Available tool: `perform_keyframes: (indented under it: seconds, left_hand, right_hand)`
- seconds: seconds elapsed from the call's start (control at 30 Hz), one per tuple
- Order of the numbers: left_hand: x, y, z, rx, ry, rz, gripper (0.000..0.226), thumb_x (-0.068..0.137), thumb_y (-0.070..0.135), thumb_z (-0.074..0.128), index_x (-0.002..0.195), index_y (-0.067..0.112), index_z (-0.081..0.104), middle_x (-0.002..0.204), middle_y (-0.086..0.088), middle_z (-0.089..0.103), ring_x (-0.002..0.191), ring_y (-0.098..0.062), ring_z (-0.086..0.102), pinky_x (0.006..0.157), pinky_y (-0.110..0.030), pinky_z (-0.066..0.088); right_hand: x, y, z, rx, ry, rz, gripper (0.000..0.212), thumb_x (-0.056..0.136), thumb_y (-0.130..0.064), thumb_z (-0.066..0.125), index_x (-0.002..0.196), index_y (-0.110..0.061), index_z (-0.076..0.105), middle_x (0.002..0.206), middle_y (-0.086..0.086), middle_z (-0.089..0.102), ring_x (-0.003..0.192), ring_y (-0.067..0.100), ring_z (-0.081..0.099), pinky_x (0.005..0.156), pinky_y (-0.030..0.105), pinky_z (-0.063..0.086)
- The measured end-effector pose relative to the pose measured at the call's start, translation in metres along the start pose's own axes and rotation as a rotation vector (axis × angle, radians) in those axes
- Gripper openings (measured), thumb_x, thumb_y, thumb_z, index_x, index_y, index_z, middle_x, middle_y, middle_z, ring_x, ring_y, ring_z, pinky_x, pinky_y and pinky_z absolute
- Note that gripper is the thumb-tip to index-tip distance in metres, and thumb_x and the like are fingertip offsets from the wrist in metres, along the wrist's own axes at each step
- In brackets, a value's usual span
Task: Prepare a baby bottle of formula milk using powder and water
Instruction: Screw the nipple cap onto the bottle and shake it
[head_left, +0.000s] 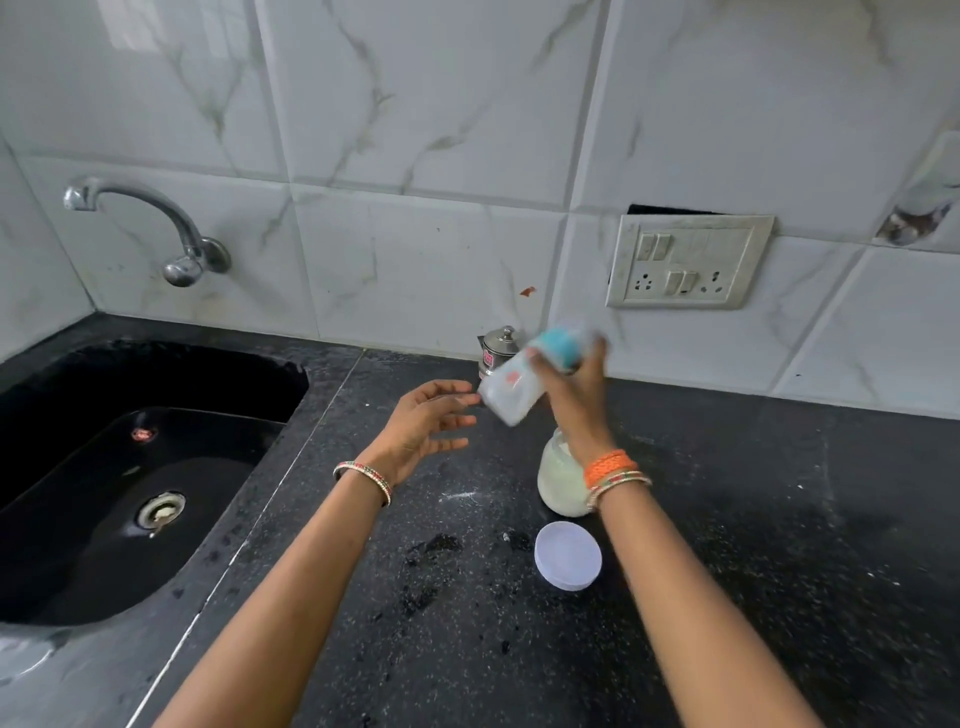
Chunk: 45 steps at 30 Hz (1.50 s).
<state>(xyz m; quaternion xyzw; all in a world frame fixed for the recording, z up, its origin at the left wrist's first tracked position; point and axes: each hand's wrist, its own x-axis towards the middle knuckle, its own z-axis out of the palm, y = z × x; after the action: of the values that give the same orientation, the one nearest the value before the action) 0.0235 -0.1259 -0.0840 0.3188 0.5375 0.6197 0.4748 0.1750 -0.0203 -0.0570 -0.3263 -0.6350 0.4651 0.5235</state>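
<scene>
- A black sink (67, 384) sat at the left of the dark granite counter (753, 519).
- The left hand (423, 423) hovered open, fingers spread, just beside the bottle's base, holding nothing.
- The right hand (574, 382) gripped the blurred baby bottle (511, 387) near its teal collar, tilted base-down to the left above the counter.
- Below stood an open jar of powder (558, 480), its white lid (568, 555) lying nearer the person.

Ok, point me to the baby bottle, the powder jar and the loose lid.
baby bottle (511, 389), head view, on its clear body below the blue collar.
powder jar (561, 480), head view, on its pale glass side.
loose lid (568, 556), head view, on its flat white top.
</scene>
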Motion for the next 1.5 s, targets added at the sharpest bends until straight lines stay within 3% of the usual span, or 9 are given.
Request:
perform_keyframes:
  seconds: [0.07,0.17,0.57,0.7,0.87,1.13,1.27,1.4,1.5]
  left_hand:
    - [-0.001,0.001,0.001,0.031,-0.047,-0.028,0.023,0.089,0.01,0.058,0.112,0.014,0.059,0.104,-0.001,0.07,0.088,-0.018,0.064,0.08,-0.039,0.054]
    - [-0.002,0.004,0.0,-0.047,-0.046,-0.035,0.021,0.091,0.009,0.053,0.111,0.014,0.059,0.105,-0.001,0.07,0.088,-0.018,0.064,0.08,-0.04,0.053]
    - [0.0,0.003,0.004,0.117,-0.15,-0.115,0.034,0.082,0.031,0.06,0.115,0.021,0.058,0.109,0.002,0.061,0.107,-0.017,0.05,0.093,-0.042,0.036]
    - [-0.005,-0.002,-0.004,-0.122,-0.338,-0.202,0.041,0.092,0.029,0.053,0.127,0.008,0.051,0.113,-0.012,0.063,0.102,-0.027,0.062,0.095,-0.046,0.05]
    - [-0.004,0.0,-0.001,-0.203,-0.103,0.046,0.029,0.085,0.005,0.057,0.113,0.005,0.05,0.109,-0.019,0.062,0.092,-0.025,0.067,0.075,-0.031,0.059]
    - [0.001,0.012,-0.022,-0.216,0.05,0.046,0.035,0.089,0.021,0.057,0.123,0.014,0.051,0.123,-0.008,0.056,0.102,-0.022,0.058,0.081,-0.041,0.057]
    - [0.002,0.01,-0.03,-0.148,0.15,-0.002,0.021,0.093,0.012,0.054,0.113,0.017,0.055,0.118,-0.004,0.061,0.091,-0.019,0.06,0.08,-0.042,0.052]
    - [0.001,0.005,-0.028,-0.161,0.15,0.002,0.02,0.091,0.008,0.053,0.109,0.016,0.057,0.106,-0.001,0.065,0.085,-0.018,0.06,0.077,-0.039,0.053]
    - [0.003,0.006,-0.025,-0.146,0.147,-0.008,0.019,0.089,0.008,0.056,0.107,0.017,0.057,0.104,-0.001,0.066,0.082,-0.017,0.06,0.077,-0.04,0.052]
  right_hand:
    - [0.004,0.003,-0.003,-0.049,-0.224,0.045,0.058,0.067,-0.012,0.079,0.115,-0.013,0.047,0.096,0.0,0.061,0.076,0.008,0.064,0.065,0.024,0.055]
    - [0.012,0.005,-0.012,0.101,0.047,0.014,0.073,0.061,-0.029,0.076,0.122,-0.011,0.042,0.098,0.001,0.059,0.079,0.009,0.064,0.07,0.028,0.055]
    - [-0.001,-0.007,0.005,-0.19,-0.326,0.02,0.073,0.069,-0.023,0.083,0.128,-0.027,0.039,0.109,-0.006,0.058,0.097,0.017,0.061,0.084,0.033,0.056]
    - [-0.002,-0.014,0.014,-0.116,-0.374,0.073,0.078,0.078,-0.02,0.075,0.139,-0.026,0.027,0.123,0.001,0.051,0.104,0.019,0.059,0.09,0.037,0.054]
    - [-0.005,-0.016,0.024,-0.323,-0.394,-0.032,0.116,0.074,-0.033,0.077,0.15,-0.029,-0.011,0.145,0.002,0.041,0.121,0.019,0.053,0.099,0.04,0.049]
    - [-0.024,-0.035,0.031,0.114,0.371,-0.166,0.064,0.075,-0.014,0.079,0.121,-0.015,0.034,0.103,-0.006,0.06,0.086,0.005,0.067,0.078,0.034,0.059]
    - [-0.023,-0.019,0.027,-0.266,-0.029,-0.132,0.063,0.058,-0.029,0.088,0.107,-0.023,0.048,0.099,-0.004,0.065,0.086,0.013,0.065,0.077,0.037,0.057]
    - [-0.032,-0.034,0.031,-0.059,0.387,-0.276,0.062,0.067,-0.029,0.083,0.113,-0.026,0.042,0.1,-0.004,0.063,0.081,0.011,0.065,0.071,0.021,0.055]
    - [-0.024,-0.033,0.033,-0.291,0.264,-0.304,0.061,0.066,-0.033,0.083,0.114,-0.019,0.048,0.097,-0.004,0.064,0.081,0.012,0.063,0.072,0.035,0.058]
